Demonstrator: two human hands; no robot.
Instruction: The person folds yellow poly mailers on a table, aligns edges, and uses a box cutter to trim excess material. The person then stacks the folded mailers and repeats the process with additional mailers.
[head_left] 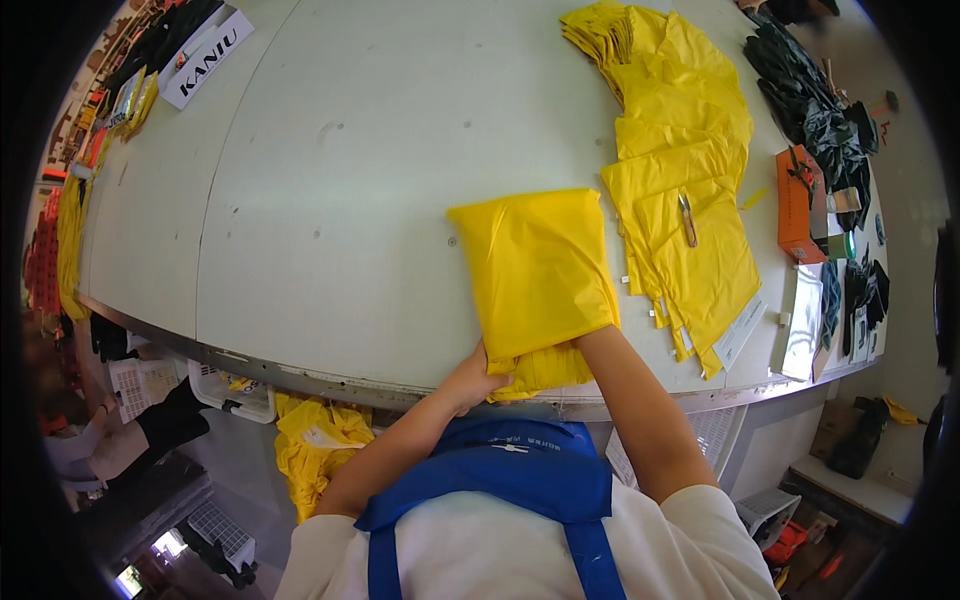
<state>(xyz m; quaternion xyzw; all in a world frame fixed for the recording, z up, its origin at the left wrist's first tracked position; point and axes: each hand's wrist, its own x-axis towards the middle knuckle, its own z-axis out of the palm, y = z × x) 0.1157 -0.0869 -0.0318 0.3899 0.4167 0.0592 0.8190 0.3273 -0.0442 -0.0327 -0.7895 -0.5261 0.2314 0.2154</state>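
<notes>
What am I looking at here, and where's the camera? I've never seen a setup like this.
There's no machine here, just a person's two bare hands. The single picture comes from a wide camera worn on the head, looking down, so straight edges look bent. On the table lies a yellow bundle. The left hand holds its near edge; the right hand is mostly hidden by it. To the right, more yellow pieces overlap in a row, with a small tool on top. Further right is an orange box.
</notes>
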